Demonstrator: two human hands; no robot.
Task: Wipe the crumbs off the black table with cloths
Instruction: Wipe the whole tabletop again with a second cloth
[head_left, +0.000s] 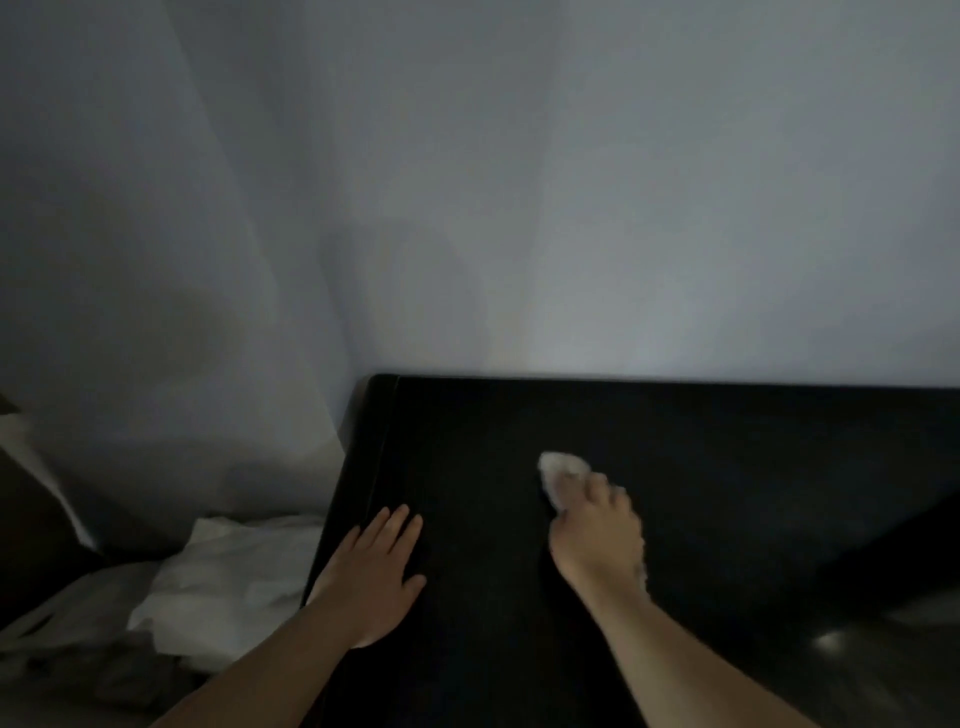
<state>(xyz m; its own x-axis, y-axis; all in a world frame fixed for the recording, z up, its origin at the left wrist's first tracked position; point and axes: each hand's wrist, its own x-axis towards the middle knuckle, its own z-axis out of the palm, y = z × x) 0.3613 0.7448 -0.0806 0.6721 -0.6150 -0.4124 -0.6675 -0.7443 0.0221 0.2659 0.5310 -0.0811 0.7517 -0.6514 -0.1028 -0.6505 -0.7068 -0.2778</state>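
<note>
The black table (727, 467) fills the lower right of the head view, its far edge against the wall. My right hand (597, 535) presses a small pale cloth (558, 467) onto the tabletop near the middle; the cloth sticks out past my fingertips and is blurred. My left hand (371, 566) lies flat on the table near its left edge, fingers spread slightly, with nothing in it. Crumbs cannot be made out on the dark surface.
A plain pale wall (571, 208) rises right behind the table. Left of the table, lower down, lies a heap of crumpled white fabric or paper (228, 577). A dark shape (883, 561) sits at the table's right side.
</note>
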